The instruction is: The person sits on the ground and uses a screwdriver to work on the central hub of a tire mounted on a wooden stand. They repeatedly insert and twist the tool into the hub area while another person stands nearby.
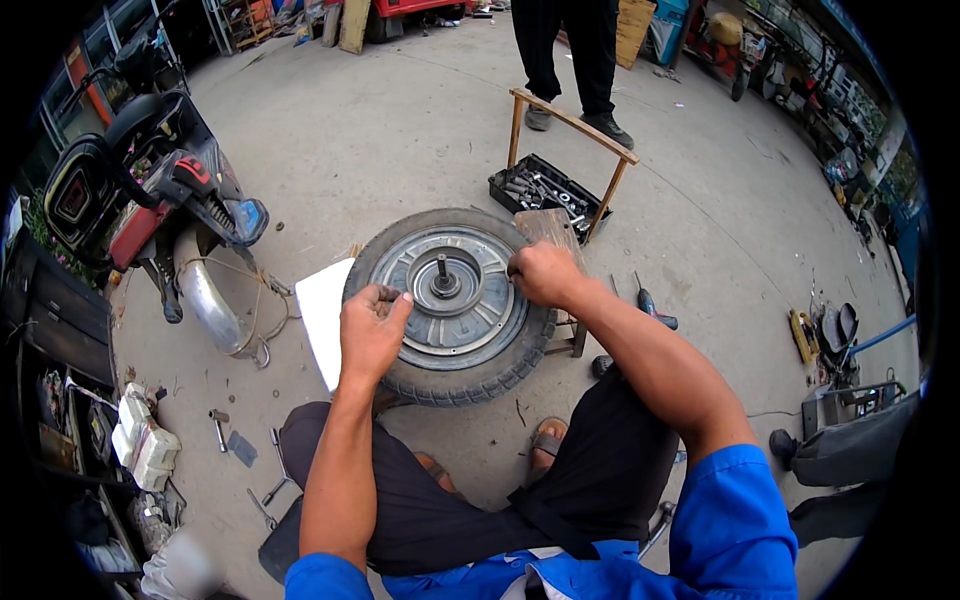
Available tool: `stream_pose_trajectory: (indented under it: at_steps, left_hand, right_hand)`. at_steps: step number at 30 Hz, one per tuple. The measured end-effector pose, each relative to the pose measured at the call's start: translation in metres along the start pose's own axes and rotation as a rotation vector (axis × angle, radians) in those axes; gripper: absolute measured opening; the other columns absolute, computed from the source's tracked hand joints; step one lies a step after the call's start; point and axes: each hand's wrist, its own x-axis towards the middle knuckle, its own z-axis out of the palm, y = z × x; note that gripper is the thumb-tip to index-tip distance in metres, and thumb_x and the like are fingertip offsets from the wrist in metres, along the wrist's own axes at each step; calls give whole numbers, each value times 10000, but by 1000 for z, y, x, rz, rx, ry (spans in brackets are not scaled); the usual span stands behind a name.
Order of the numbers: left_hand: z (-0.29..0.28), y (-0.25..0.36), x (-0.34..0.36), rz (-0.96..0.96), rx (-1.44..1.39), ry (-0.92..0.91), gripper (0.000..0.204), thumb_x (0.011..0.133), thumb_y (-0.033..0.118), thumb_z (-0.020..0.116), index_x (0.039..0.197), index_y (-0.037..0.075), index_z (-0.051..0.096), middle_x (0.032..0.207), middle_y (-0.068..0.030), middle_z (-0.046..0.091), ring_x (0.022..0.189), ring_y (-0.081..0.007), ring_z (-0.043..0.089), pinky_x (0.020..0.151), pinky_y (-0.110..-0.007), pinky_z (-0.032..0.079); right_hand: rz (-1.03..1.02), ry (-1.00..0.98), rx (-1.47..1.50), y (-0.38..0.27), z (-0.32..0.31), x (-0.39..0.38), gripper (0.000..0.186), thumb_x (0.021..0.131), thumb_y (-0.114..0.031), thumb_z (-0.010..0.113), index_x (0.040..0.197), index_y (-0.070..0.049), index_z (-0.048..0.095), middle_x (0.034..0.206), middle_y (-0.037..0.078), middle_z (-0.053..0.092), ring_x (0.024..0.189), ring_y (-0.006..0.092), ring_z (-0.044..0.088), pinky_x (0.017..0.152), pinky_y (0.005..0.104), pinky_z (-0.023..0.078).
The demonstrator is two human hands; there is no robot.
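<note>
A wheel with a black tyre [465, 383] and a grey metal hub [450, 325] lies flat before me on a wooden stool [548, 225], its threaded axle pointing up. My left hand [374, 322] is at the hub's left side, fingers curled; what they hold, if anything, is too small to make out. My right hand [542, 272] is closed at the right side of the hub, its fingertips and anything in them hidden. A white board or sheet [318, 320] sits under the wheel's left edge.
A dismantled scooter [165, 190] stands left. An open toolbox [540, 188] lies under a wooden frame [570, 125], near a standing person's legs [560, 60]. A drill [652, 310] and loose wrenches lie on the floor. Another person's legs [840, 450] show at right, a cluttered shelf [70, 450] at left.
</note>
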Motion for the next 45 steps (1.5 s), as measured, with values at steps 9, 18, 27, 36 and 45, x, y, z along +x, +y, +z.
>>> stream_pose_trajectory:
  at_steps: [9, 18, 27, 36, 45]
  left_hand:
    - [1, -3, 2, 16, 16, -2, 245, 891, 136, 718, 922, -101, 664, 609, 2, 551, 548, -49, 447, 500, -261, 362]
    - [2, -1, 0, 27, 84, 12, 254, 881, 156, 724, 910, -94, 685, 612, -31, 595, 554, -75, 501, 525, -280, 411]
    - [3, -6, 0, 67, 52, 27, 215, 896, 136, 713, 897, -76, 676, 596, 59, 480, 548, -26, 376, 488, -251, 299]
    - [1, -3, 1, 19, 72, 2, 258, 881, 156, 725, 923, -95, 685, 599, -15, 571, 551, -68, 475, 515, -276, 393]
    - [6, -9, 2, 35, 32, -11, 212, 895, 138, 713, 890, -69, 671, 612, 49, 509, 555, -26, 399, 495, -250, 316]
  right_hand:
    - [-49, 25, -60, 3, 11, 3, 168, 838, -192, 637, 849, -33, 688, 926, 183, 706, 901, 411, 674, 773, 527, 543]
    - [-30, -1, -33, 0, 8, 2, 167, 844, -167, 608, 874, -43, 715, 958, 216, 710, 952, 399, 684, 809, 509, 546]
    - [-48, 49, 122, 3, -2, 1, 160, 811, -130, 625, 894, -56, 739, 942, 197, 718, 934, 405, 679, 815, 500, 547]
    - [-60, 29, 60, 1, 1, 0, 135, 828, -142, 646, 899, -67, 733, 944, 182, 720, 934, 395, 682, 802, 498, 550]
    - [-89, 57, -5, -1, 5, 0, 121, 829, -158, 664, 875, -61, 720, 943, 177, 718, 924, 389, 688, 781, 494, 553]
